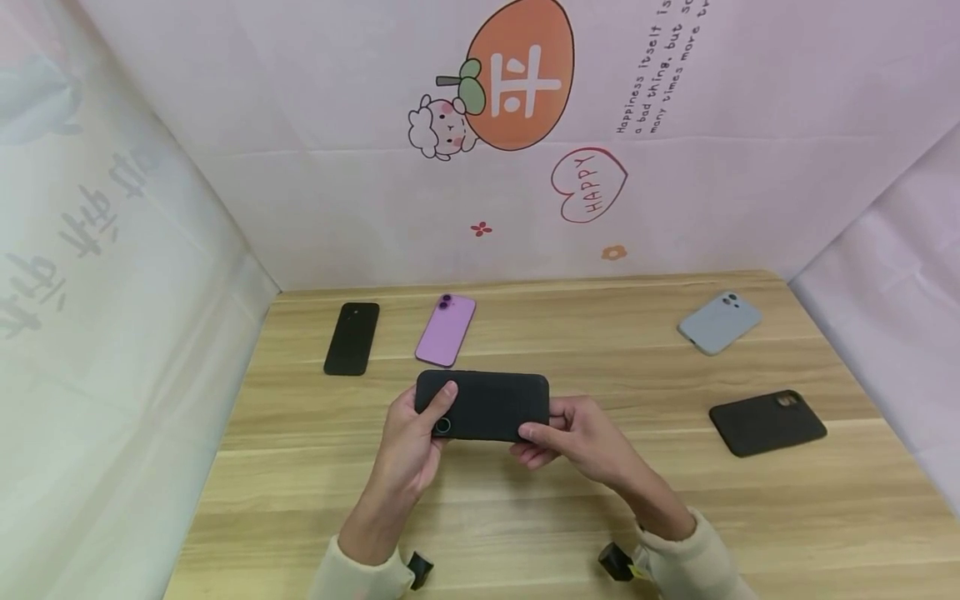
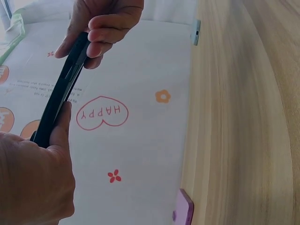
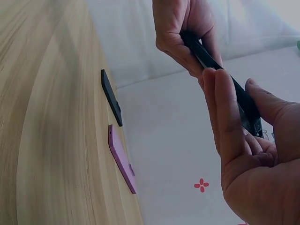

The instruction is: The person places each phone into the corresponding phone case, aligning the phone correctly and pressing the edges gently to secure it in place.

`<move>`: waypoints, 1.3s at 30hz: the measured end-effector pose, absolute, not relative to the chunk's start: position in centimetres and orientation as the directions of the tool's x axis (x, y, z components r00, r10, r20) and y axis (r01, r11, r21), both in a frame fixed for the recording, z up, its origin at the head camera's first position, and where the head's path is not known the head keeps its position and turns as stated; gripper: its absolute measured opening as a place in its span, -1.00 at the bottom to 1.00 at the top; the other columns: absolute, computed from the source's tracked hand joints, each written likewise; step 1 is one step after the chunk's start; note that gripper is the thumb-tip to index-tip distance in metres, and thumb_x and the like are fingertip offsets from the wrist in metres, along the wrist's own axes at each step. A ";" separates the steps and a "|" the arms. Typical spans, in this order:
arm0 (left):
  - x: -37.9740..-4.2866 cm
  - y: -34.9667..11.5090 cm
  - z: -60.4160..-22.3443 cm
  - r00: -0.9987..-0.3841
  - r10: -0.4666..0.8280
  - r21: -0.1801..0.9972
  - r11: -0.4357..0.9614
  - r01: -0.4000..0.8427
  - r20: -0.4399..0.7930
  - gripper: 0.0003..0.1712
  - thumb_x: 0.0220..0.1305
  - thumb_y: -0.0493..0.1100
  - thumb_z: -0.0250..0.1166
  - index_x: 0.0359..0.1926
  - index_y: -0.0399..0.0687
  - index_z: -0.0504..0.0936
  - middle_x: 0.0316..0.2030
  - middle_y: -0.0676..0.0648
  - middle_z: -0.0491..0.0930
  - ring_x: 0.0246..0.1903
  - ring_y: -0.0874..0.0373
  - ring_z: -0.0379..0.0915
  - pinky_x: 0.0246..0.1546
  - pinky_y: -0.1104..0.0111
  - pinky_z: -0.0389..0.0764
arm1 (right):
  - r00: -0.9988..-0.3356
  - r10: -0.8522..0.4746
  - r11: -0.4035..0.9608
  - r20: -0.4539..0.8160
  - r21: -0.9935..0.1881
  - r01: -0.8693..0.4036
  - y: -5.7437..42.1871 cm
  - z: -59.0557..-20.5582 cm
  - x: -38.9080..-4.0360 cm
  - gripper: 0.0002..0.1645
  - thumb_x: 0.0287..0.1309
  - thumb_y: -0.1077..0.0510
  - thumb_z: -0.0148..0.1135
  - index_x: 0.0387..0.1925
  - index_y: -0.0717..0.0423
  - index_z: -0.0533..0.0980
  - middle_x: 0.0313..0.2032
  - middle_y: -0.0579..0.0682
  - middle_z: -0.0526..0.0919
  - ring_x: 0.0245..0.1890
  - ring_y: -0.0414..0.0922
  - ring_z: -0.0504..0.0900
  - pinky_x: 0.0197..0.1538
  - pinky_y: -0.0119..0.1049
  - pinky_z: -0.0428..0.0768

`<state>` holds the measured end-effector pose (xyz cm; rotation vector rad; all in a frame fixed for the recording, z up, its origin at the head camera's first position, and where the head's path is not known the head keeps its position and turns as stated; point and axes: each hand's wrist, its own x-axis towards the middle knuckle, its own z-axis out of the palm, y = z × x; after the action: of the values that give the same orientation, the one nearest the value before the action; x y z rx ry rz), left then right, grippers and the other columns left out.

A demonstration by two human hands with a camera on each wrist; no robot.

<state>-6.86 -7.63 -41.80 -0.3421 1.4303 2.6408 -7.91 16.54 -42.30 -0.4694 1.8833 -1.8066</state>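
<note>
Both hands hold a black phone [image 1: 487, 407] level above the table, its dark back with a round camera ring facing up. The left hand [image 1: 411, 442] grips its left end, thumb lying on the back near the camera ring and fingers underneath. At the opposite end the right hand [image 1: 570, 433] pinches the lower right corner, thumb on top and fingers below. Seen edge-on in the left wrist view, the phone [image 2: 61, 91] shows a thin side with a button. In the right wrist view, several right-hand fingers [image 3: 225, 110] lie along its underside.
Behind the hands lie a black phone [image 1: 352, 338] and a purple phone [image 1: 446, 331]. Toward the right are a light blue phone [image 1: 718, 323] and a black phone case [image 1: 768, 423] with a camera cutout. A printed white cloth [image 1: 360, 208] walls the table's back and sides.
</note>
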 end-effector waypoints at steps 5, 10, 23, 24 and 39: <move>-6.9 -7.3 -41.7 -0.968 -0.004 0.807 -0.553 -0.208 -0.252 -0.75 0.57 -0.39 0.15 0.14 -0.49 0.44 0.01 -0.19 0.60 -0.03 0.08 0.72 0.04 0.17 0.75 | -0.830 -0.547 0.075 -0.109 -0.994 0.081 16.6 -42.2 -7.9 -0.65 0.49 0.20 0.30 -0.11 0.54 0.55 -0.33 0.38 0.78 -0.34 0.06 0.85 -0.23 0.01 0.80; -6.9 -7.3 -41.6 -0.969 0.000 0.804 -0.558 -0.206 -0.248 -0.73 0.58 -0.37 0.15 0.15 -0.48 0.42 0.03 -0.20 0.58 -0.02 0.08 0.71 0.03 0.17 0.76 | -0.842 -0.533 0.057 -0.082 -0.997 0.061 16.5 -42.4 -7.6 -0.66 0.48 0.22 0.30 -0.11 0.55 0.54 -0.36 0.34 0.78 -0.38 -0.02 0.85 -0.24 0.05 0.79; -6.8 -7.5 -41.7 -0.967 0.031 0.819 -0.524 -0.233 -0.255 -0.68 0.58 -0.35 0.16 0.20 -0.52 0.41 0.04 -0.22 0.60 -0.02 0.07 0.72 0.04 0.19 0.75 | -0.837 -0.542 0.081 -0.077 -0.996 0.040 16.6 -42.6 -7.6 -0.66 0.49 0.20 0.29 -0.17 0.52 0.56 -0.36 0.32 0.79 -0.38 -0.01 0.85 -0.25 0.12 0.77; -6.8 -7.5 -41.7 -0.966 0.036 0.822 -0.517 -0.237 -0.256 -0.66 0.58 -0.34 0.17 0.21 -0.52 0.41 0.04 -0.22 0.61 -0.02 0.08 0.72 0.04 0.19 0.75 | -0.836 -0.543 0.081 -0.076 -0.996 0.038 16.6 -42.6 -7.6 -0.66 0.49 0.20 0.30 -0.17 0.53 0.56 -0.36 0.32 0.79 -0.38 0.00 0.85 -0.25 0.13 0.77; -6.7 -7.8 -42.1 -0.952 0.124 0.849 -0.432 -0.304 -0.278 -0.66 0.57 -0.36 0.18 0.23 -0.50 0.46 -0.03 -0.14 0.68 -0.04 0.11 0.74 0.05 0.22 0.75 | -0.879 -0.471 0.274 -0.074 -0.960 -0.066 17.5 -41.9 -8.1 -0.79 0.39 0.18 0.40 -0.23 0.31 0.66 -0.46 0.03 0.77 -0.46 -0.19 0.70 -0.38 -0.38 0.64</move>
<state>-6.75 -7.80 -42.09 -0.2530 1.5063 2.4491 -8.13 17.47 -41.94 -0.4881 2.2057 -1.6360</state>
